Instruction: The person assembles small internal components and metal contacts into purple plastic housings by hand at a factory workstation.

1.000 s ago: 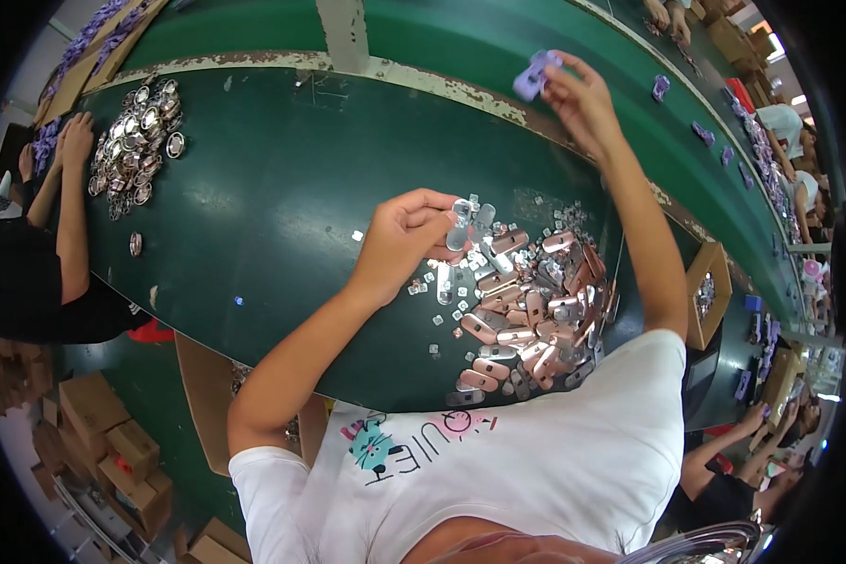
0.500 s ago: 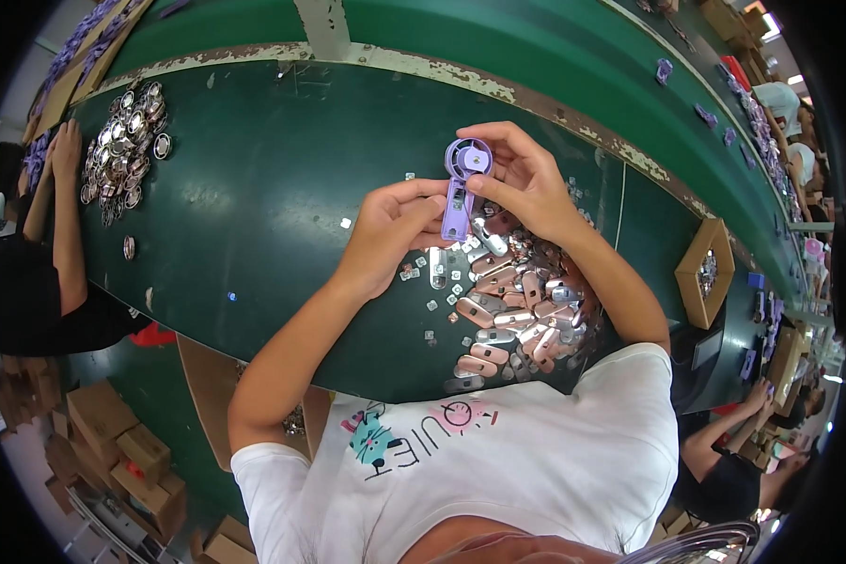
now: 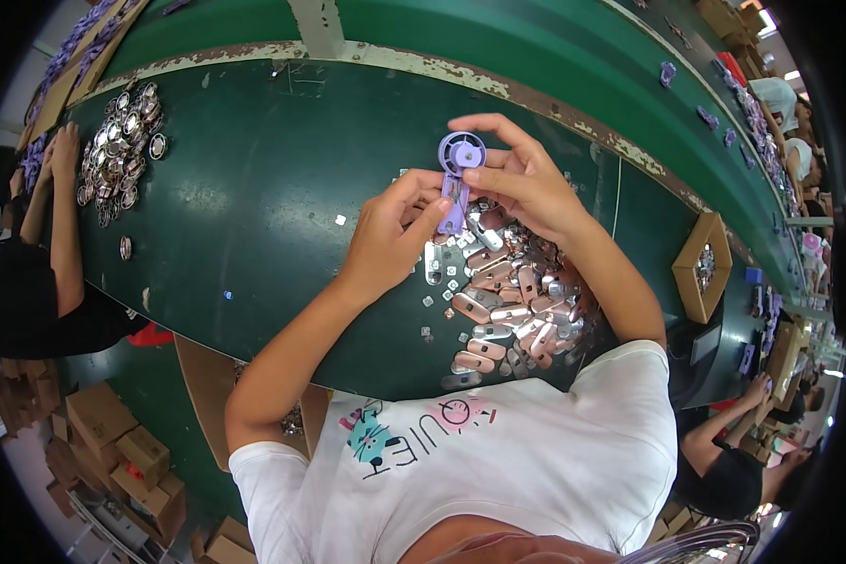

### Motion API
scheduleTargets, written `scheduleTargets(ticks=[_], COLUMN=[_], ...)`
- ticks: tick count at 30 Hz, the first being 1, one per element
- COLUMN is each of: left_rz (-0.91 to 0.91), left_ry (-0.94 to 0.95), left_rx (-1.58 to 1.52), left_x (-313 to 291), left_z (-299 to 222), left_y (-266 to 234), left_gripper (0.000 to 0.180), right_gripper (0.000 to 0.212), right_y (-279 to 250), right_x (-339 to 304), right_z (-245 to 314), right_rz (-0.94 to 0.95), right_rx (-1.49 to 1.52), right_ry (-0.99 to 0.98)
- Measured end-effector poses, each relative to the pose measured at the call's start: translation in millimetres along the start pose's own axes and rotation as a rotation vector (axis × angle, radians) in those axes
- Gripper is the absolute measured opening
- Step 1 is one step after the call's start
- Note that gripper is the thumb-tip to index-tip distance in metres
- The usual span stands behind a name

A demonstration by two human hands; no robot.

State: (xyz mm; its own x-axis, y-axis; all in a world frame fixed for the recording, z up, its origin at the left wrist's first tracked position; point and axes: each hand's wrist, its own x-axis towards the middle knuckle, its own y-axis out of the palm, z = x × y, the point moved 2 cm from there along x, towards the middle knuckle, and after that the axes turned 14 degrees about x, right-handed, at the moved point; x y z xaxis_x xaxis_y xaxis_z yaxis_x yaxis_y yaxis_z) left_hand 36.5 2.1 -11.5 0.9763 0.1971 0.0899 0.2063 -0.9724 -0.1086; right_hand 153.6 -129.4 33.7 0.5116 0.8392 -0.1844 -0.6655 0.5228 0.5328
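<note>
Near the upper middle of the frame, my two hands meet around a purple fan-shaped part [image 3: 467, 155], which stands between them with its ring up and its handle down. My left hand [image 3: 383, 233], on its left, has thumb and fingers closed in on the handle; I cannot tell whether they hold anything more behind it. My right hand [image 3: 528, 188], on its right, is half curled, thumb at the neck beneath the ring, index finger arched above it. Below the part, on the green tabletop [image 3: 254, 179], lies a heap of pink and silver plates [image 3: 484, 349], with small clear pieces [image 3: 429, 301] along its left edge.
</note>
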Motion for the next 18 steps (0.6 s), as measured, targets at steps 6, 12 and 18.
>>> scheduleTargets(ticks=[6,12,18], left_rz=[-0.056,0.009,0.020], left_ry=[0.070,0.076,0.184], left_rx=[0.142,0.093,0.229], left_x=[-1.1,0.2,-2.6], left_z=[-7.1,-7.3,-3.4], left_y=[-1.0,-1.2,-1.8], left_gripper=[0.034,0.036,0.041], right_gripper=[0.037,0.030,0.029], right_y=[-5.5,-1.5,-4.2], right_x=[1.8,1.0,-2.8], right_z=[2.9,-4.0,-3.2], right_rz=[-0.050,0.092,0.095], right_rx=[-0.129,-0.094,-0.018], right_ry=[0.084,-0.141,-0.047])
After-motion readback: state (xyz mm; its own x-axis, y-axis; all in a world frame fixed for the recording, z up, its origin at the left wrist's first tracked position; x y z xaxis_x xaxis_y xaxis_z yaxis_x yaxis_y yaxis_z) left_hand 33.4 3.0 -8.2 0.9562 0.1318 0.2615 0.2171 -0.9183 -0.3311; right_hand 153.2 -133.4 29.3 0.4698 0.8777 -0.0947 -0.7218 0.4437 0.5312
